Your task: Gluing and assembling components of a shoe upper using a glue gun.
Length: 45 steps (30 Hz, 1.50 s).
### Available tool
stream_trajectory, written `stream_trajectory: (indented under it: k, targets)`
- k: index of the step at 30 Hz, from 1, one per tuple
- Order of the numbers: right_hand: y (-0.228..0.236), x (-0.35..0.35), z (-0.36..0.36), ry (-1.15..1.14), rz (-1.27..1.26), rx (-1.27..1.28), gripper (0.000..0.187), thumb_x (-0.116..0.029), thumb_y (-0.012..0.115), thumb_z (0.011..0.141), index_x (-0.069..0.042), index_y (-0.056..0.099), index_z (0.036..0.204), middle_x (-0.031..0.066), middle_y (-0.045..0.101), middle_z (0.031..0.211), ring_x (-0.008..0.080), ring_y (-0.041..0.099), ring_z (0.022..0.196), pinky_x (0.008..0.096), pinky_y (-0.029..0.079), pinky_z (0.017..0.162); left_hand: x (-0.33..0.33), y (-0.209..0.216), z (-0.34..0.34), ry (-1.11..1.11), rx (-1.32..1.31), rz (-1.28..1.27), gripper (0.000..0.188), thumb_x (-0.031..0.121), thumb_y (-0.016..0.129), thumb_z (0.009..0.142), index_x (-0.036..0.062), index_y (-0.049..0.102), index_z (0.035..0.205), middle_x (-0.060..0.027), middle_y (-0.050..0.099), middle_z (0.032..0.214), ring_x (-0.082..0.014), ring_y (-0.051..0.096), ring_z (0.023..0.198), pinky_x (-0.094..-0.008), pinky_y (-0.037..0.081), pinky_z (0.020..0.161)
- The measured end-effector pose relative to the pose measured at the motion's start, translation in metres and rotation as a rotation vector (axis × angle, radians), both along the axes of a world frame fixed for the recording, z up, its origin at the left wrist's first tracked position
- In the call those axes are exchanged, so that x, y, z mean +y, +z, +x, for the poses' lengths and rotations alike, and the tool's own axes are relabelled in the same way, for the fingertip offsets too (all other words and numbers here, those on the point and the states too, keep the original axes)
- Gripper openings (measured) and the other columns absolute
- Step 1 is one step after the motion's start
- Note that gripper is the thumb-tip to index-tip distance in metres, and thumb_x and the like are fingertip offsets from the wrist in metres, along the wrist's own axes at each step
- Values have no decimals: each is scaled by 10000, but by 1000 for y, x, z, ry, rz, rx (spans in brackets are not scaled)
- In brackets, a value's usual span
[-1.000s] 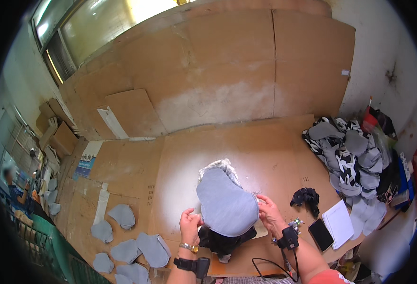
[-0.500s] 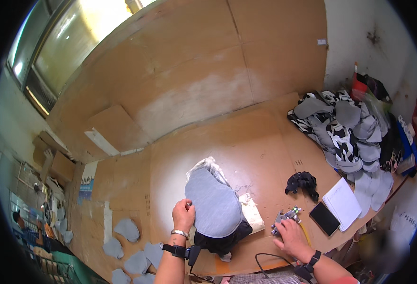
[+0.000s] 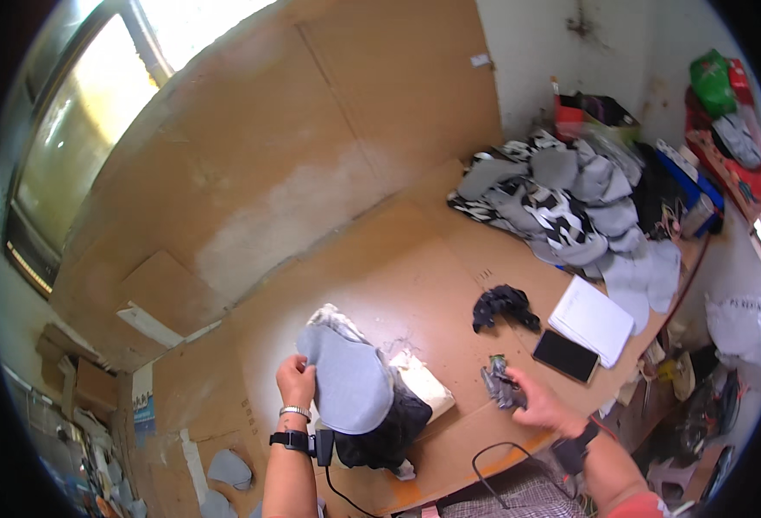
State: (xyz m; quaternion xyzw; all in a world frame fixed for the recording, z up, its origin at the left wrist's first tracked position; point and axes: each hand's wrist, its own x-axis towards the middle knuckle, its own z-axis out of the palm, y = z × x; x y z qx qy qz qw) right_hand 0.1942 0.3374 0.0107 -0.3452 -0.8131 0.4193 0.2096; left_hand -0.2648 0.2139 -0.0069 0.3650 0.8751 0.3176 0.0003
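Grip of left hand (image 3: 295, 383): pinching pad (image 3: 346, 380) at nine o'clock edge; right hand (image 3: 543, 406): wrapped around tool (image 3: 498, 387), pad's three o'clock. Best to steady pad lightly.

Small characters (image 3: 484, 274) are marking the cardboard tabletop (image 3: 398, 250) toward its right edge; a sheet (image 3: 144, 419) at its left edge is bearing blurred print (image 3: 142, 402). Past the right edge, a white bag (image 3: 747, 332) is showing lettering (image 3: 747, 304). An unreadable label (image 3: 481, 60) is sitting on the wall panel (image 3: 424, 95).
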Motion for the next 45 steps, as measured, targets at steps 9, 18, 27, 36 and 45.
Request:
stream_trajectory:
  k: [9, 18, 27, 36, 45]
  targets:
    - [159, -87, 86, 205, -189, 93, 605, -111, 674, 815, -62, 391, 1348, 107, 605, 1010, 220, 624, 838, 315, 489, 743, -26, 25, 14, 131, 25, 171, 575, 129, 690, 776, 2, 437, 1276, -191, 522, 1147, -313, 548, 998, -391, 450, 869]
    - [187, -205, 109, 310, -141, 240, 589, -63, 677, 805, -45, 435, 1342, 125, 649, 1014, 230, 654, 864, 313, 505, 745, -157, 65, 102, -35, -247, 510, 340, 16, 605, 820, -3, 538, 1152, -57, 607, 911, -98, 562, 755, -244, 474, 680]
    - [201, -254, 132, 196, -29, 225, 642, -88, 695, 776, -102, 425, 1359, 147, 621, 1121, 293, 654, 870, 340, 523, 743, -234, 55, 120, -33, -362, 541, 296, -5, 609, 792, 0, 570, 1086, -36, 606, 862, -99, 568, 754, -241, 474, 689]
    - [245, -215, 139, 184, 50, 116, 587, -108, 683, 801, -85, 435, 1333, 138, 631, 1090, 305, 641, 874, 337, 513, 735, -254, 42, 138, -23, -517, 487, 233, -17, 598, 782, -28, 574, 1014, -34, 595, 765, -105, 573, 664, -239, 486, 624]
    - [354, -173, 41, 467, -16, -130, 613, -103, 682, 812, -87, 408, 1360, 94, 615, 1101, 188, 628, 809, 301, 501, 725, -247, 33, 151, 15, -610, 598, 223, 10, 634, 802, -10, 602, 1022, -29, 633, 833, -90, 596, 742, -231, 494, 685]
